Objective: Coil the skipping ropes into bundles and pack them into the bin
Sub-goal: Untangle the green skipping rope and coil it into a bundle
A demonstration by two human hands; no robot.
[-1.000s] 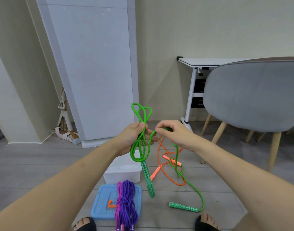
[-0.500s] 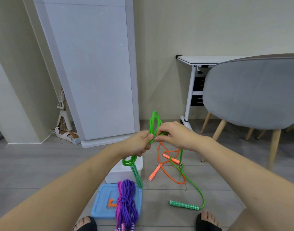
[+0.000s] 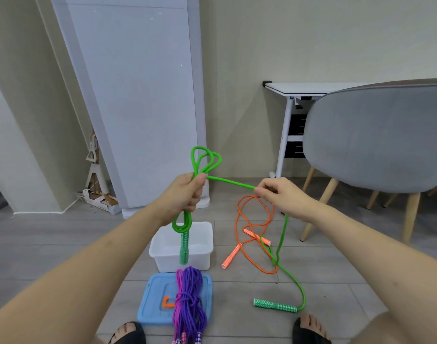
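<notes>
Left hand [image 3: 185,192] squeezing green rope [image 3: 231,182] loops above white bin [image 3: 181,247]; right hand [image 3: 274,194] pinching the tight strand. Could snag on orange rope [image 3: 252,219], or loops slip out.

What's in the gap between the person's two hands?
In the head view, one taut stretch of green skipping rope runs from the left hand, which grips the loops, to the right hand, which pinches it.

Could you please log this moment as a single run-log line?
left hand: grips green rope loops | right hand: pinches the strand, taut between hands | white bin: holds no rope | purple bundle: on blue lid
</notes>
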